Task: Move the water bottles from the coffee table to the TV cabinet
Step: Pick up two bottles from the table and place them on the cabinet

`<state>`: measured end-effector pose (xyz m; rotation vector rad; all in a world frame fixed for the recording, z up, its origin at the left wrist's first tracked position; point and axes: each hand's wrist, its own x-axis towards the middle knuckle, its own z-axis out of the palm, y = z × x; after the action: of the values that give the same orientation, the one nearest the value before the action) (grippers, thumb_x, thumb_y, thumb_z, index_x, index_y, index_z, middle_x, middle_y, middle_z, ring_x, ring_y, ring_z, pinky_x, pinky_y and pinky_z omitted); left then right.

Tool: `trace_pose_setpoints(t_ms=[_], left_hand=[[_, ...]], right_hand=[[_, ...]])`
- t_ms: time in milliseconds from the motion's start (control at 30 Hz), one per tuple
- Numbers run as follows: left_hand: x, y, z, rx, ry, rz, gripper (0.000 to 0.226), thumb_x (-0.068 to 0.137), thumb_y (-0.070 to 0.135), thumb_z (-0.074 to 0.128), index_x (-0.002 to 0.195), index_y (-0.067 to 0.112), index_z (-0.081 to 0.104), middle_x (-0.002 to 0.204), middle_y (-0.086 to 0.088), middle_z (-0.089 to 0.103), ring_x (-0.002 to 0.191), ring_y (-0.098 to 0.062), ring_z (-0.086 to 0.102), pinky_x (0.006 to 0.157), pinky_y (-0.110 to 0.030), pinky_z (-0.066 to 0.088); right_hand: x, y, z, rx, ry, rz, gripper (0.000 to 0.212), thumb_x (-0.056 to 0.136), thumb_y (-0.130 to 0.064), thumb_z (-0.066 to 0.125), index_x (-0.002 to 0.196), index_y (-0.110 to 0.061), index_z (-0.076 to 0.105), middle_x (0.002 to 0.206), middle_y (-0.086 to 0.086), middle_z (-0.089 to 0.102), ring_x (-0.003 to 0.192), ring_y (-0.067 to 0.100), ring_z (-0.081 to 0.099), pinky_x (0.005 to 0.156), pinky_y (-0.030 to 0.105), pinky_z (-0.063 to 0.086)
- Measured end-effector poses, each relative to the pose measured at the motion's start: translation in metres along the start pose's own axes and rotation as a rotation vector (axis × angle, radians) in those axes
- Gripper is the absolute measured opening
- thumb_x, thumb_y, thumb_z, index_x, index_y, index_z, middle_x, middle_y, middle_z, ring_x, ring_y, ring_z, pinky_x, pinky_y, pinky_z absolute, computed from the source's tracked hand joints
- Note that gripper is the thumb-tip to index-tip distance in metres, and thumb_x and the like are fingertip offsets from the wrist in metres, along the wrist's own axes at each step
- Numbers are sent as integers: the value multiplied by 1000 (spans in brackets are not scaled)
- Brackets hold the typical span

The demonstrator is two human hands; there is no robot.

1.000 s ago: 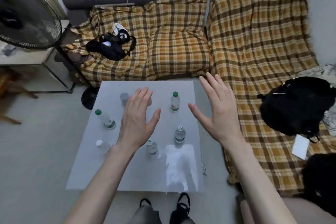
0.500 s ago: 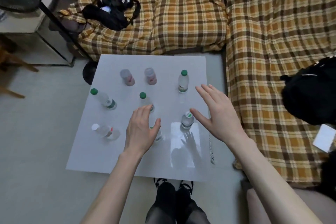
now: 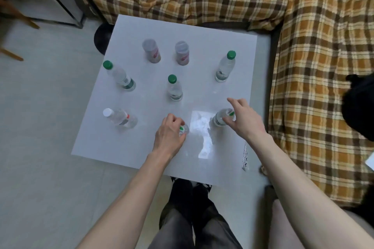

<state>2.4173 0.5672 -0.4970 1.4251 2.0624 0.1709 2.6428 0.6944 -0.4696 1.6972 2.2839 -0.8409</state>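
Several clear water bottles stand on the white coffee table (image 3: 141,147). My left hand (image 3: 169,134) is closed around the top of a near-centre bottle (image 3: 183,129). My right hand (image 3: 243,120) wraps its fingers round the top of the near-right bottle (image 3: 219,118). Free-standing are a green-capped centre bottle (image 3: 174,88), a far-right one (image 3: 225,66), a left one (image 3: 119,76), a white-capped one (image 3: 119,117) at near left, and two capless-looking bottles with pink labels (image 3: 151,50) (image 3: 182,52) at the back. The TV cabinet is out of view.
A sofa with an orange plaid cover (image 3: 313,66) wraps the table's far and right sides. A black bag (image 3: 360,107) lies on it at right. A black fan base (image 3: 101,38) and metal frame legs (image 3: 66,10) stand at the far left. My legs (image 3: 192,218) are below.
The view tilted down and closer to the table. Both hands dropped from hovering open over the table onto the two nearest bottles and closed on them.
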Motion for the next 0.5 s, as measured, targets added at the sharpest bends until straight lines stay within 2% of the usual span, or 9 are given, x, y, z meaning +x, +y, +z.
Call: trace_pose_setpoints(t_ms=[100,167,333,433,500], left_hand=[[5,-1,1,-30,-18,-10,29,94,18,68,122,12,62,122,-7,51,112,-26,56,84,-39,52],[9,-1,0,-42,-26,-15,28,94,17,67,121,10,60,121,-9,50,106,-30,58,82,-39,51],[20,-2,0,-41,-1,-23,25,94,13,65,118,9,59,121,-10,52,103,-32,58,80,-41,50],[21,-5,0,-23,22,-49,23,93,11,63,117,10,59,120,-10,53,102,-33,59,76,-40,49],[22,-6,0,-11,25,-72,23,93,10,63,115,10,59,118,-10,54,101,-33,59,73,-37,42]], right_hand=[[5,-1,8,-11,-62,38,54,97,-34,65,144,-18,45,130,11,44,96,38,63,70,35,42],[7,-1,13,-8,-75,61,42,99,-31,62,134,-14,47,123,14,46,83,38,59,67,37,42],[9,-1,20,0,-44,63,20,101,-23,54,114,-11,45,107,13,55,91,40,60,76,47,52],[5,-2,21,-4,16,36,19,101,-27,53,109,-12,44,105,9,59,91,38,61,73,46,53],[0,-2,19,4,74,-4,21,101,-32,53,108,-14,44,104,5,61,90,35,63,68,42,51]])
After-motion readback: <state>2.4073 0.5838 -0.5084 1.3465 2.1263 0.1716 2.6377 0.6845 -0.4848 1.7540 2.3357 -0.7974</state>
